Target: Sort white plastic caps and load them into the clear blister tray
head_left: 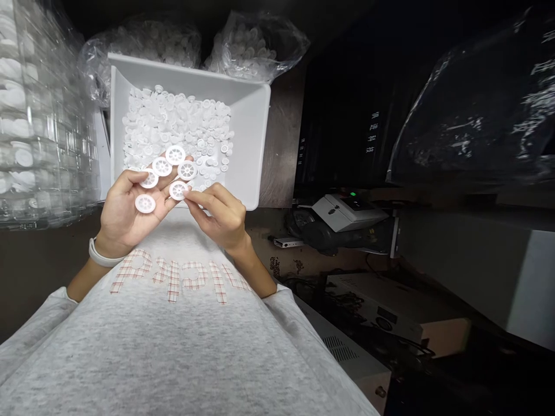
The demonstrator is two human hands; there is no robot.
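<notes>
My left hand (125, 211) is turned palm up, with several white spoked plastic wheels (145, 203) spread over its palm and fingers. Its thumb rests on the edge of one of them. My right hand (221, 216) pinches the rim of another white plastic wheel (178, 190) between thumb and fingertips, beside the left fingers. Both hands are over the near edge of a white bin (249, 144). Many small white plastic parts (177, 118) are heaped inside it.
Behind the bin stand clear plastic bags (255, 49) of white parts. Stacked clear trays (47, 127) rise at the left. To the right are a dark wrapped object (472, 115), a grey device with a green light (347, 212) and metal boxes (381, 306) on a lower level.
</notes>
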